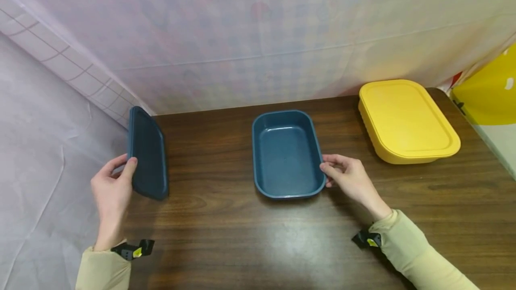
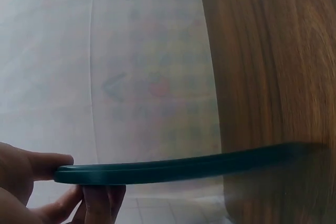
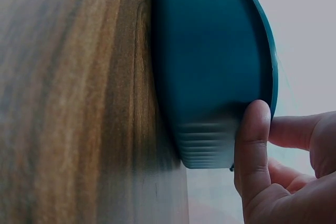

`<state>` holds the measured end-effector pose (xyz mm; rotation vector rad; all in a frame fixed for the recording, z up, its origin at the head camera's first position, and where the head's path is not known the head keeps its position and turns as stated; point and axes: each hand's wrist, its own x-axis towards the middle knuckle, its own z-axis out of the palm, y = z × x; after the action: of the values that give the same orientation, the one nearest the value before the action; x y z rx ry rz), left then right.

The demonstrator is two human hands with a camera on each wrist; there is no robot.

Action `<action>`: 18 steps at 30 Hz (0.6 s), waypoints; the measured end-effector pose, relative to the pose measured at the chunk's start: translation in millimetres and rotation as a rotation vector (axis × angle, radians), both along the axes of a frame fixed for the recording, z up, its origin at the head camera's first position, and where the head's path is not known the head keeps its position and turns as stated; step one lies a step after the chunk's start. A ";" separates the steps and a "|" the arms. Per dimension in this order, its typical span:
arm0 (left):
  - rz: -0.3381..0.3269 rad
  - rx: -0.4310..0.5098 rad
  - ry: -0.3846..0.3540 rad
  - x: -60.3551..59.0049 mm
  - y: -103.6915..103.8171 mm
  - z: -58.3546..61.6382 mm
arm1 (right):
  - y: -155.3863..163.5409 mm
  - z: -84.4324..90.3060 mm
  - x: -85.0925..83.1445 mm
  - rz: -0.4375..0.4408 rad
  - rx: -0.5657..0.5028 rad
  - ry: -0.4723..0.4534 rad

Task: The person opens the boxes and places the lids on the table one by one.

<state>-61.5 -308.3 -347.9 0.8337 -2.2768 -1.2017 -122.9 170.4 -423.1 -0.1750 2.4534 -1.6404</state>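
Observation:
Between thumb and fingers, my left hand (image 1: pixel 111 188) pinches the upper edge of a dark blue lid (image 1: pixel 148 158), which is tipped up on its side at the table's left. The left wrist view shows the lid edge-on, its far end low over the wood. My right hand (image 1: pixel 351 178) grips the right rim of a dark blue rectangular container (image 1: pixel 285 160), thumb at the rim and fingers around the outer wall. That container is uncovered, and its bare inside floor shows. In the right wrist view its ribbed outer side faces the camera.
A yellow container with its lid on (image 1: pixel 409 120) sits at the back right of the brown wooden table (image 1: pixel 225 240). Pale curtain-like cloth (image 1: pixel 225 21) hangs behind the table and along its left. A bright yellow object (image 1: pixel 489 88) stands beyond the right edge.

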 end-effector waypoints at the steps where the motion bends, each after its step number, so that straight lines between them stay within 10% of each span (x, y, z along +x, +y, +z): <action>1: -0.012 0.001 -0.002 -0.5 0.5 0.3 | -0.1 0.0 -0.1 0.000 -0.001 -0.001; 18: -0.216 -0.075 0.003 -15.7 22.0 -2.8 | 0.2 -4.2 -3.2 -0.006 0.001 -0.015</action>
<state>-77.2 -286.3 -350.7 0.5698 -2.4423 -1.1971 -126.1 170.6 -427.3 -0.1553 2.4461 -1.6366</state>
